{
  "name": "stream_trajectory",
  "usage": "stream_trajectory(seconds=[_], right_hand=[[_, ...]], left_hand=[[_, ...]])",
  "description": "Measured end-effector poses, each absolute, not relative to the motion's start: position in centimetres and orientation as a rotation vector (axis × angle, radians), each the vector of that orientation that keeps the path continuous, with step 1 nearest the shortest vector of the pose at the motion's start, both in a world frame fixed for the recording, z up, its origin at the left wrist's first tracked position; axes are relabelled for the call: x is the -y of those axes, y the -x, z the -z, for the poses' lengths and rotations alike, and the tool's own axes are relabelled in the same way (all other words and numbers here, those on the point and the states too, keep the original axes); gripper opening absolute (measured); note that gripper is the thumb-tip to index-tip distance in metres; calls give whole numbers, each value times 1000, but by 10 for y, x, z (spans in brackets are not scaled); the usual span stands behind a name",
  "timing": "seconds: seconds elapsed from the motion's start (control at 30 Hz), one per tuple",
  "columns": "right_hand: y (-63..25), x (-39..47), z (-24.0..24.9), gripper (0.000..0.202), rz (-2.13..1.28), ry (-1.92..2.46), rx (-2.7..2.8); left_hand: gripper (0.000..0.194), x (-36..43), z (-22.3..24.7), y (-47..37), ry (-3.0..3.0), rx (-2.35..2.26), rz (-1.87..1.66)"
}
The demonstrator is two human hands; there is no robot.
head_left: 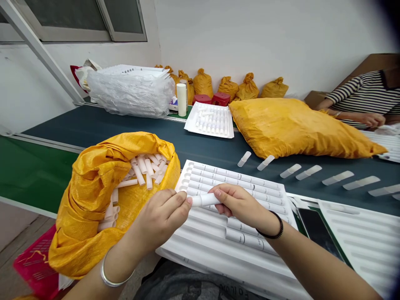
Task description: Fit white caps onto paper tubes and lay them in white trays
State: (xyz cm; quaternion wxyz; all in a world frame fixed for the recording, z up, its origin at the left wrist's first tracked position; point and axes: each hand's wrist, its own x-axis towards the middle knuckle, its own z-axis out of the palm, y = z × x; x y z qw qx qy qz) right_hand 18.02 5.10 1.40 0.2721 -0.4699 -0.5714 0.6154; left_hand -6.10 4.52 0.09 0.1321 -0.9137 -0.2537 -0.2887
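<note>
My left hand (167, 214) and my right hand (239, 204) are both closed on one white plastic tube (202, 200), held between them. The left fingers pinch its translucent left end. The right fingers grip the opaque right end. Just below it lies a white grooved tray (193, 239), whose far grooves hold rows of printed white tubes (237, 177). Its near grooves are partly bare. To the left of my left hand, a rolled-open yellow woven sack (90, 196) holds many short white tubes (146, 166).
Several translucent tubes (309, 172) lie spaced along the dark conveyor belt (131, 125). Beyond are a full yellow sack (300, 125) and another loaded tray (210, 121). A phone (318, 231) sits at right, near a seated person in a striped shirt (365, 98). A pink basket (34, 260) stands lower left.
</note>
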Motion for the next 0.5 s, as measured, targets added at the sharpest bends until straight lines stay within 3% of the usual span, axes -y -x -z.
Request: stream_trajectory(seconds=[0.13, 0.33, 0.4, 0.5], right_hand=[[-181, -51, -15, 44, -1752, 1292, 1497], [-174, -47, -11, 44, -2163, 1349, 1181], [-173, -45, -9, 48, -2051, 1303, 1320], [-177, -41, -7, 44, -1430, 1160, 1814]], left_hand=[[17, -45, -6, 60, 2609, 670, 842], [13, -43, -8, 59, 2546, 541, 873], [16, -44, -4, 59, 2588, 564, 869], [20, -44, 4, 58, 2659, 753, 920]])
